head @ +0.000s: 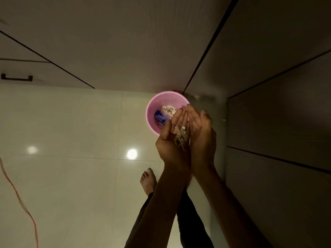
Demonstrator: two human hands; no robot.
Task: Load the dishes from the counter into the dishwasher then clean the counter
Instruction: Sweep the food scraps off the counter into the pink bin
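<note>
- Stage of work: the person is standing over a pink bin (152, 111) on the floor (71, 131), at the foot of the dark cabinet fronts (268, 104), and appears to be tipping swept-up scraps (181, 134) into it. I am judging this to be the counter-cleaning part of the task, late in the job.
- What cannot be confirmed: neither the tabletop, the dishes nor the dishwasher is showing in this view, so whether the loading is finished is not something I am able to verify.
- Left hand (172, 138): it is lying palm-up and cupped, fingers (180, 116) nearly straight and slanting down toward the bin; it is cradling the scraps, not clenching them.
- Right hand (200, 129): it is standing edge-on just beside the left, fingers relaxed and gently curved, gripping nothing (seemingly acting as a wall).
- Position of the scraps: they are sitting in the hollow between the two palms, below the fingertips, which are hanging over the near rim of the bin.
- Bin contents: a pale heap of waste (168, 110) and a blue wrapper (160, 119) are already lying inside.
- Remaining: emptying the hands; anything further is unverifiable here.
</note>
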